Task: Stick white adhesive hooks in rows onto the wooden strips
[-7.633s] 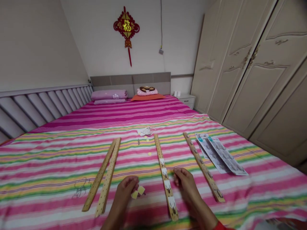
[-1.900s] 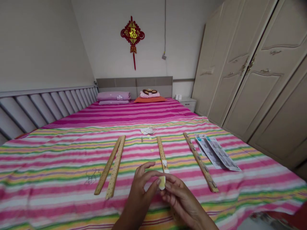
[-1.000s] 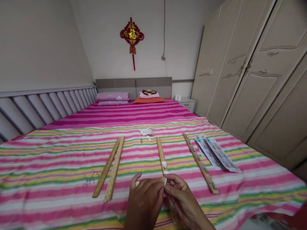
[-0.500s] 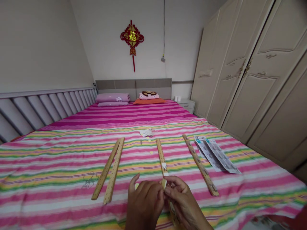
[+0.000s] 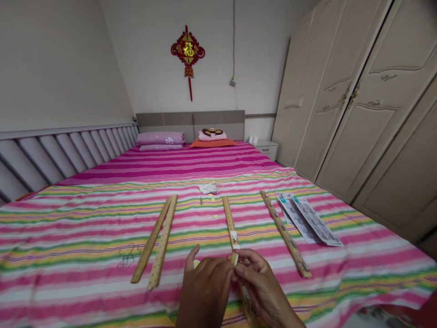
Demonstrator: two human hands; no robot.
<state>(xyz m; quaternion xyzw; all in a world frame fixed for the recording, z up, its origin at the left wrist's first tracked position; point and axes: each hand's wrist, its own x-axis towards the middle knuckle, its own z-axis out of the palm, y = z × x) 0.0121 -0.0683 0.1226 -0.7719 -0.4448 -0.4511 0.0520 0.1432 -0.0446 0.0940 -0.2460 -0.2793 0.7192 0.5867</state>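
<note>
My left hand (image 5: 207, 284) and my right hand (image 5: 259, 279) meet low in the middle, over a wooden strip with rows of holes (image 5: 229, 217). Between their fingertips is a small pale adhesive hook pad (image 5: 234, 260); the right thumb and forefinger pinch its edge. The left fingers are curled against its other side, their tips partly hidden, with the little finger sticking out. Just beyond the hands, a white square with a metal hook (image 5: 234, 237) lies on the strip. Its near part runs beneath my right hand.
Two bare perforated strips (image 5: 161, 246) lie at the left beside tangled thin wire (image 5: 129, 255). At the right is a strip carrying several metal hooks (image 5: 284, 230), next to hook packages (image 5: 312, 221). Small scraps (image 5: 210, 188) lie farther back on the striped bedsheet (image 5: 85, 246).
The view has tilted very slightly. Both hands stay around the small pad, which has turned a little between the fingertips; the other things lie as before.
</note>
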